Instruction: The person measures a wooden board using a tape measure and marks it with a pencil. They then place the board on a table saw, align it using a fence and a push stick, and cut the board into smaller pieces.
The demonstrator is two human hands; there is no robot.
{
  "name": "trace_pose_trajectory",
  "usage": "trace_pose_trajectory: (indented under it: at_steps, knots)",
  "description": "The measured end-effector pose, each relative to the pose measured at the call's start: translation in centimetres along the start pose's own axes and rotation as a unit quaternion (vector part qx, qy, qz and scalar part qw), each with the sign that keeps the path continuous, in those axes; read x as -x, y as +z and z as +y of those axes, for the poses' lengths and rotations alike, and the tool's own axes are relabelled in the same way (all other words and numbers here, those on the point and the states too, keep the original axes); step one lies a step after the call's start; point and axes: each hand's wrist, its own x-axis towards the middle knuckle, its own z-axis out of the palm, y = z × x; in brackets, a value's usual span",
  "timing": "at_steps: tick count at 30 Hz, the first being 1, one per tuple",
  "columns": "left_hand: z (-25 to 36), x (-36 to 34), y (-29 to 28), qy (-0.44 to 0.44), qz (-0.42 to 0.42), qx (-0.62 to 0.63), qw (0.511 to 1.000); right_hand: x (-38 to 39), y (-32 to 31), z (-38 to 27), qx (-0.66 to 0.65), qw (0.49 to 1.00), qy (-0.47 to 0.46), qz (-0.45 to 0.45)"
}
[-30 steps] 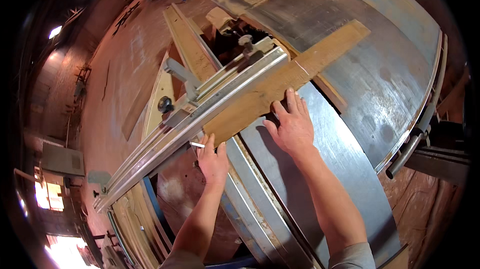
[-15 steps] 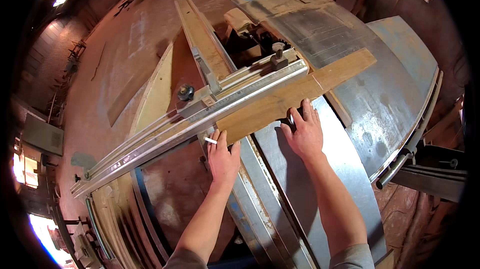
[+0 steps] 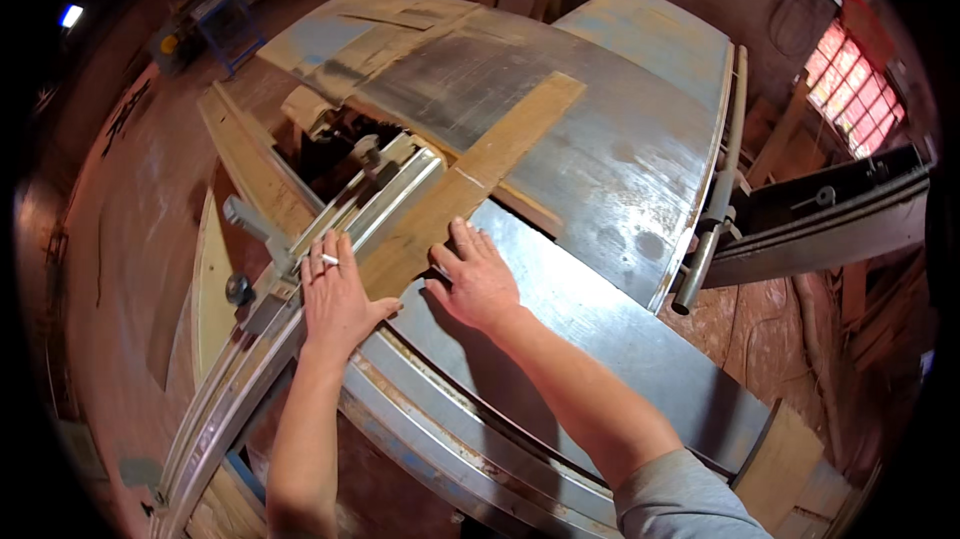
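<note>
My left hand (image 3: 336,294) lies over the aluminum fence rail (image 3: 388,201) and the near end of a long brown board (image 3: 510,134), fingers stretched, with a short white cigarette (image 3: 329,259) between two of them. My right hand (image 3: 470,279) rests at the board's right edge with fingers apart and slightly bent, fingertips on the wood. The board lies along the fence, a pale line across its face, and reaches over the grey steel table (image 3: 620,179). A black knob (image 3: 238,289) and metal clamp (image 3: 376,161) are fitted to the rail.
A second rail (image 3: 240,139) runs off to the upper left. A steel tube (image 3: 710,249) and black beam (image 3: 820,239) stand out at the right. A blue stand (image 3: 230,34) is at the back left; a barred window (image 3: 850,89) and leaning timber are at the right.
The view has swung rightward, bringing the window into sight. My left hand has moved farther up over the fence rail; my right hand remains at the board's edge.
</note>
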Motion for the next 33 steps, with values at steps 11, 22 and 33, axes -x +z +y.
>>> trace_pose_trajectory:
  at_steps: [11,22,33]
  knots:
    - [1.2,0.0,-0.5,-0.015,0.001,-0.029,0.999,0.1,-0.3,-0.4,-0.012,1.0,0.021,-0.017]
    - [1.1,0.4,-0.4,-0.012,0.026,-0.048,0.998,0.2,-0.1,-0.6,-0.004,1.0,0.009,0.002]
    - [0.6,0.6,0.5,-0.032,0.012,-0.05,0.998,5.9,-5.4,-3.0,-0.19,0.981,0.033,0.03]
